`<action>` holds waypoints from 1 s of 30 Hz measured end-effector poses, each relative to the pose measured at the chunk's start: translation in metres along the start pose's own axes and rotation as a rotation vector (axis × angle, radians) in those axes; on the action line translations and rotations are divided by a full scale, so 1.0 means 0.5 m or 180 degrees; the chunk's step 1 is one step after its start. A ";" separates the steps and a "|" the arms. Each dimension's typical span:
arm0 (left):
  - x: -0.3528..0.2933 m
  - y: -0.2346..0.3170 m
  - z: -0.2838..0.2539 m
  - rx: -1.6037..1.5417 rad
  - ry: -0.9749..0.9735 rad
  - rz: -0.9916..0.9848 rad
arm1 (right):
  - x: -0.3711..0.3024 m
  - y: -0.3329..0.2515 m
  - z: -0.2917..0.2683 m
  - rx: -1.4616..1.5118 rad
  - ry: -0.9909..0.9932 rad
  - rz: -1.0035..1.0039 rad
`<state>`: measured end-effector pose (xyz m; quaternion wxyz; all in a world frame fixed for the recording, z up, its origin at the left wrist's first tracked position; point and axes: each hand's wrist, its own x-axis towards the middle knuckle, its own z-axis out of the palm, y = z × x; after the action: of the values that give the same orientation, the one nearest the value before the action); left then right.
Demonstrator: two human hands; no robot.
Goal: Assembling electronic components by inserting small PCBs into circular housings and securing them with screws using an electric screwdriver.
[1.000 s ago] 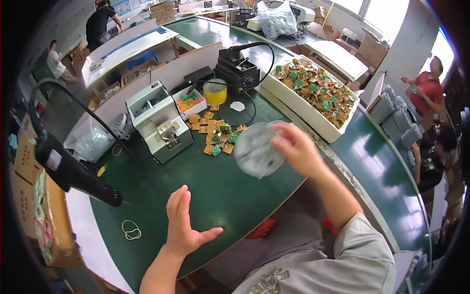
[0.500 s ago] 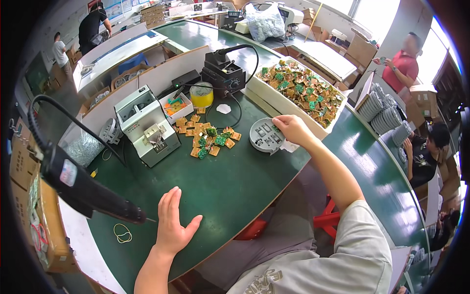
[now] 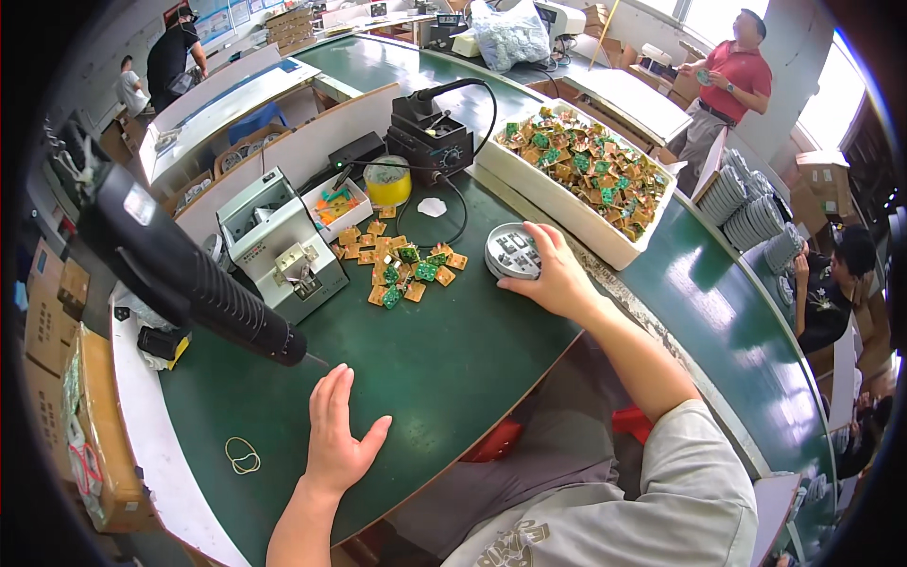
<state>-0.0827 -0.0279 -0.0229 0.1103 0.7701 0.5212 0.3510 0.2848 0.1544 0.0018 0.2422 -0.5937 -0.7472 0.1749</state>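
Observation:
My right hand (image 3: 557,279) is closed round the right side of a round grey plastic housing (image 3: 513,248) on the green bench; its top face shows square and slotted openings. Part of the housing is hidden under the fingers. My left hand (image 3: 340,425) is open over the bench, fingers stretched up and thumb apart, holding nothing. Just above its fingertips hangs the thin bit of a black electric screwdriver (image 3: 203,269). Left of the housing lies a loose pile of small brown and green circuit boards (image 3: 402,269).
A white foam box (image 3: 619,248) heaped with circuit boards stands behind the housing. A grey bench machine (image 3: 283,246), a soldering station (image 3: 430,137), a yellow tub (image 3: 387,184) and a parts tray (image 3: 333,219) line the back. A rubber band (image 3: 243,455) lies at the left. Co-workers are around.
My right hand has gone from pinching the housing's edge to wrapping round its side. The screwdriver has swung right and up, closer to my left fingertips. My left hand stays open.

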 end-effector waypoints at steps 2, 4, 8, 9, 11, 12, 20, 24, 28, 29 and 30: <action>0.004 0.004 -0.001 0.0031 -0.0015 0.0032 | 0.003 0.016 0.005 -0.0034 0.0256 -0.0170; 0.002 0.010 0.003 0.0069 -0.0010 0.0021 | 0.001 0.030 0.006 -0.0065 0.0478 -0.0368; 0.016 0.023 0.000 0.0196 0.0029 0.0043 | -0.001 0.037 0.018 -0.0203 0.0771 -0.0596; 0.010 0.019 -0.001 0.0268 0.0028 -0.0015 | -0.010 0.024 0.019 -0.0294 0.0893 -0.0721; -0.006 0.008 -0.002 0.0384 0.0272 0.0142 | -0.045 -0.033 0.029 -0.0168 0.1199 -0.1162; -0.014 0.007 -0.006 0.0450 0.0355 0.0269 | -0.066 -0.066 0.040 0.0122 0.1190 -0.1340; -0.218 0.226 -0.009 0.0603 0.1763 0.0044 | -0.301 -0.165 0.115 0.2322 -0.2712 -0.2332; -0.526 0.370 0.023 0.0910 0.2262 -0.2473 | -0.353 -0.184 0.164 0.2705 -0.3982 -0.1758; -0.798 0.459 0.090 0.0919 0.4325 -0.4561 | -0.311 -0.112 0.185 0.3002 -0.4070 0.0012; -0.897 0.458 0.121 0.0754 0.4809 -0.4914 | -0.309 -0.101 0.175 0.3107 -0.4003 0.0634; -1.011 0.458 0.165 0.0653 0.4856 -0.5412 | -0.310 -0.105 0.167 0.3073 -0.3951 0.0598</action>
<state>0.0312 -0.5555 -0.1757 -0.0962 -0.2392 0.8302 0.4943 0.2229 -0.0063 -0.0619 -0.0037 -0.2776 -0.5340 0.7986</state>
